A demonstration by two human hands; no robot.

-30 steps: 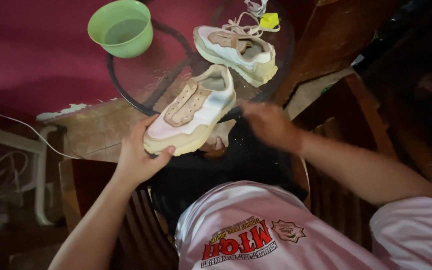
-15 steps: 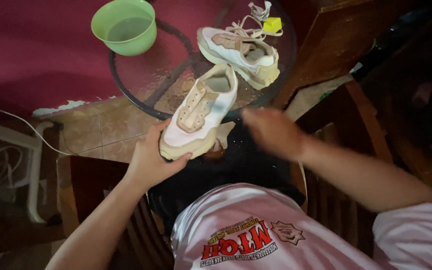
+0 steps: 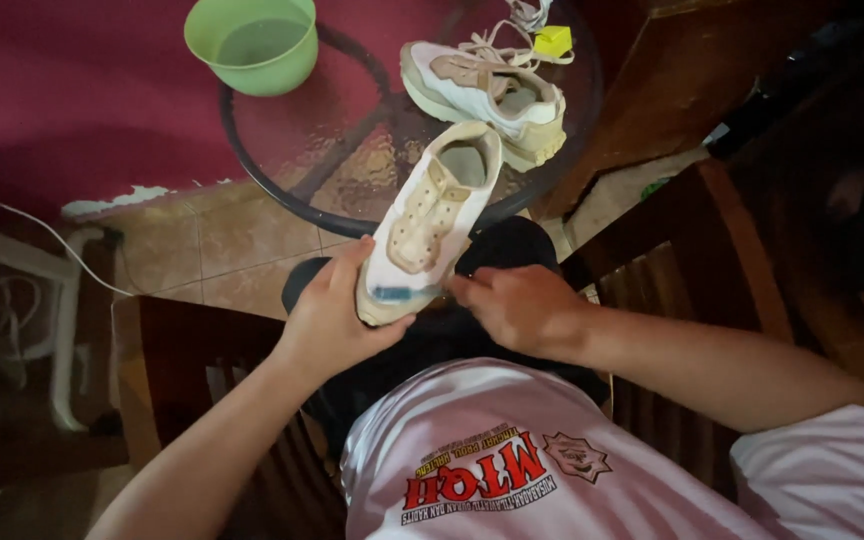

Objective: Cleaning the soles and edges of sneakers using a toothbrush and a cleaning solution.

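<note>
- The left hand (image 3: 337,315) is wrapping its fingers around the toe end of a cream and beige sneaker (image 3: 432,220), thumb on top, and is holding it up over the lap, with the heel pointing toward the round glass desk (image 3: 282,150).
- The right hand (image 3: 517,305) is closing its fingers on the end of a small tool with a blue part (image 3: 400,293), perhaps a brush, which is lying across the toe of the sneaker; I cannot tell exactly what tool it is.
- The sneaker is looking light, since one hand is carrying it easily. I judge the upper to be soft and the thick sole stiffer, so the sole and the toe cap are the firm places to take hold.
- The laces seem to be removed from this sneaker, so the tongue is probably loose and the upper may fold under pressure.
- A second sneaker (image 3: 482,95) is lying on the glass desk, with loose white laces (image 3: 517,20) and a small yellow thing (image 3: 552,40) behind it.
- A green plastic basin (image 3: 250,42) is standing at the far left edge of the desk; it seems to be holding water, but this is hard to confirm.
- The underside of the held sneaker is hidden, and the fingertips of the right hand are partly covered by the sneaker.
- The dark wooden chair (image 3: 712,230) at the right is cut off and in shadow.
</note>
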